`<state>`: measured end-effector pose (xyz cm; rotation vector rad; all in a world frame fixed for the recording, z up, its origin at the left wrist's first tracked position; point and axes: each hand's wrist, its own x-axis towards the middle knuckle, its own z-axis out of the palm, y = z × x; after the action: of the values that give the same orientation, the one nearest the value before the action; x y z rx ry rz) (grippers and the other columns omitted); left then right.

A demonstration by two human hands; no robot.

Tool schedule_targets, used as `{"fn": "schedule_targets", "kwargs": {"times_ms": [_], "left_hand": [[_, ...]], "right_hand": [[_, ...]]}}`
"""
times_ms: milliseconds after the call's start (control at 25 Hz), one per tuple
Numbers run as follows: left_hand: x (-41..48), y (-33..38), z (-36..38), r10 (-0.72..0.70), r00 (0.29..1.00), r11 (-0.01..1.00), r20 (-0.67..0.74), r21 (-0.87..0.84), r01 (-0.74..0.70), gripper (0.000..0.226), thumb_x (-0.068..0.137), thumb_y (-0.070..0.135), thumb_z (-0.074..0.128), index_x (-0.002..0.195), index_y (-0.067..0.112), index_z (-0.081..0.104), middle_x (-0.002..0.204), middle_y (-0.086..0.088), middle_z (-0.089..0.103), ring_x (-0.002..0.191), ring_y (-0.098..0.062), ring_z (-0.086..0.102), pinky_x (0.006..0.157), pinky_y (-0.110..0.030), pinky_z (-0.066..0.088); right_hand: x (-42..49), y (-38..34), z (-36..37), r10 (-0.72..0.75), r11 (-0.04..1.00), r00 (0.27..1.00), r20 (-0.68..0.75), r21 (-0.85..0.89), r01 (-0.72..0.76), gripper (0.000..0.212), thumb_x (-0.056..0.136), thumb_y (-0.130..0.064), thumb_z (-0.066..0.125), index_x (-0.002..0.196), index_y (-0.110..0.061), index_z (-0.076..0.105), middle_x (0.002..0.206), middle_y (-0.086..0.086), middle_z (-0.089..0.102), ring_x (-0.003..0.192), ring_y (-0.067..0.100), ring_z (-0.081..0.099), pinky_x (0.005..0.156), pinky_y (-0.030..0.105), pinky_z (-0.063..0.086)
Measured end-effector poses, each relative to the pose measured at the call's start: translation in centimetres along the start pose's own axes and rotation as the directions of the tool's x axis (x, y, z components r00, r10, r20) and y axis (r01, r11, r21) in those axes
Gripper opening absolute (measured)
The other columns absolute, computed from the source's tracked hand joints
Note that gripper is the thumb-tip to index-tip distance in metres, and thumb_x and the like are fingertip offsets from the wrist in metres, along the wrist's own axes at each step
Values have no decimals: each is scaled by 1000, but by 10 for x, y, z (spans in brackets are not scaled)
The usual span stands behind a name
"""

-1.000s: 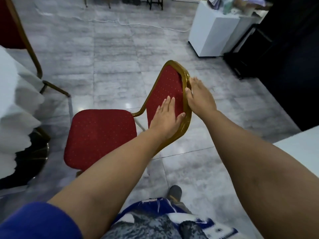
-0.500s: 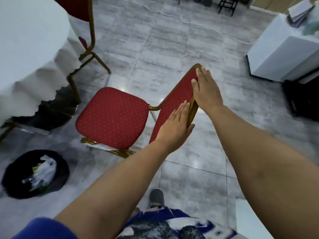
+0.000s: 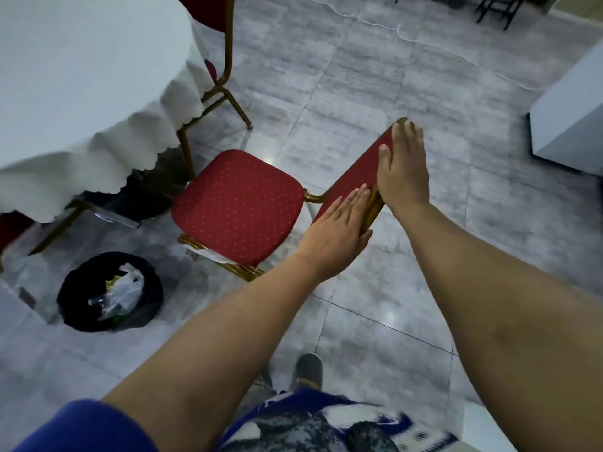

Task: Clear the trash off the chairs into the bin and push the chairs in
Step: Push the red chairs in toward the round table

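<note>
- Evidently both hands sit on the chair back so the push goes through the frame – the left hand (image 3: 336, 236) lies flat and open-fingered against the red padding near the lower edge, thumb hooked behind the gold rim, pressing rather than clenching.
- The right hand (image 3: 404, 171) wraps over the top edge of the back, thumb on the padded face and fingers down the rear, a loose clasp that likely steers the chair.
- The chair (image 3: 238, 207) stands on the tiled floor just beside the table (image 3: 81, 76), its seat pointing at the draped cloth, not yet tucked under.
- Its seat is bare – red fabric with pale dots, gold metal frame, no trash on it.
- The bin (image 3: 78, 308) sits on the floor near the chair's front corner, holding crumpled plastic.
</note>
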<state>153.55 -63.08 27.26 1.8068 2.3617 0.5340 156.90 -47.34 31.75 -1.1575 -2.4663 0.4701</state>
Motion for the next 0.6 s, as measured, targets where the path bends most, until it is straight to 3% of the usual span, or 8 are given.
{"fn": "schedule_targets", "kwargs": {"times_ms": [320, 600], "left_hand": [[-5, -92, -36, -73, 997, 990, -10, 124, 74, 64, 104, 38, 27, 155, 5, 6, 163, -9, 11, 151, -15, 9, 123, -32, 1], [-15, -183, -75, -156, 985, 970, -73, 179, 166, 62, 104, 38, 28, 155, 7, 11, 163, -8, 14, 151, -15, 10, 122, -31, -4]], "right_hand": [[35, -82, 52, -46, 999, 999, 12, 20, 45, 49, 105, -31, 30, 150, -9, 31, 164, 9, 17, 153, 26, 7, 120, 41, 23], [69, -168, 99, -64, 997, 992, 111, 53, 58, 59, 105, -36, 30, 156, -8, 18, 165, 13, 7, 153, 28, -3, 122, 39, 13]]}}
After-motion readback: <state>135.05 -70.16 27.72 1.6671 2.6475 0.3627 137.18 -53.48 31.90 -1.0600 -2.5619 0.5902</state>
